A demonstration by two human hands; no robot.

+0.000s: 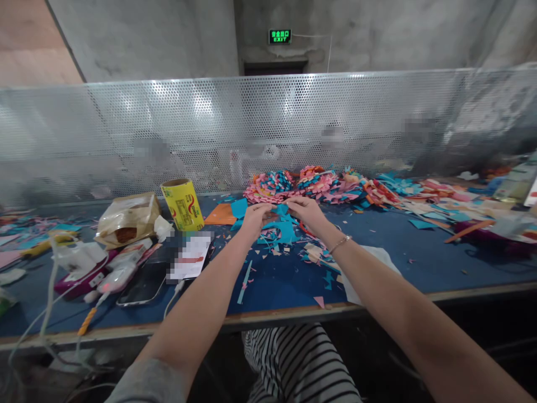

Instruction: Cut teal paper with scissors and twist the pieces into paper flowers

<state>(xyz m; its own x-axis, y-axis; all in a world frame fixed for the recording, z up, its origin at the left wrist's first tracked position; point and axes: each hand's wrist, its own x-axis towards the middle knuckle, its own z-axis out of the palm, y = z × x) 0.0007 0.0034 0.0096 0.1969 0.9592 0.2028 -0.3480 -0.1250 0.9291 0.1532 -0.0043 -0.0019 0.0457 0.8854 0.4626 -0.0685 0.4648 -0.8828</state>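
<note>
Both my hands meet over the middle of the blue table (268, 285), pinching a small piece of blue paper (282, 210) between them. My left hand (257, 217) is closed on its left side. On the other side, the fingers of my right hand (306, 210) are closed on it as well. Right below lie cut blue paper pieces (285, 232) and small scraps. Just beyond my hands sit clusters of pink, blue and orange paper strips (268, 187). An orange paper sheet (221, 214) lies left of my left hand.
At left stand a yellow tube (182, 204) and a brown paper bag (128, 218). Nearer are a phone (195, 254), a dark device (145, 280) and cables. A perforated metal screen (201, 129) closes the back. White paper (373, 260) lies under my right forearm; more strips (423, 193) spread right.
</note>
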